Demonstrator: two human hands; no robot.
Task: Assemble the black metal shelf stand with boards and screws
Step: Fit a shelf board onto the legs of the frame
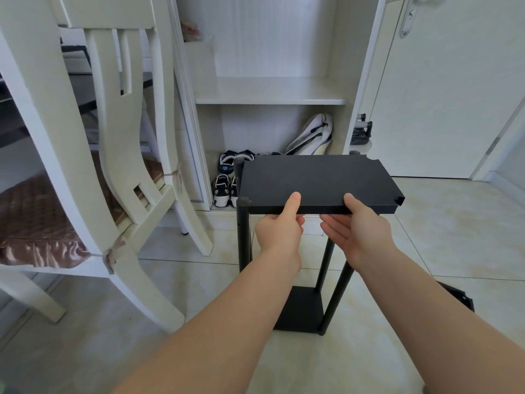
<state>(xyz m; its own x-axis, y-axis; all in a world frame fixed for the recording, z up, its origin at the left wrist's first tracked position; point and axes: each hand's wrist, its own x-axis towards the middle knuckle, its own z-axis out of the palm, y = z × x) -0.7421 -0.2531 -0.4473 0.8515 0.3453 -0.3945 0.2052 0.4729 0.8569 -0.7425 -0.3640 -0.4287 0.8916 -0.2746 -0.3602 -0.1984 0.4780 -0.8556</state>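
Observation:
A black metal shelf board (315,180) sits at the top of the stand, level, with notched corners. My left hand (279,226) grips its near edge, thumb on top and fingers underneath. My right hand (356,226) holds the same edge, thumb on top and fingers under it. Black round posts (243,234) rise at the board's left side, and two more posts (338,297) slant down under my right wrist to a lower black board (301,311) on the floor. No screws show.
A cream wooden chair (125,155) with a brown cushion stands at the left. An open white cupboard (270,100) behind the stand holds several shoes (224,180) and a bag. Another black part (460,297) lies on the tiled floor at the right.

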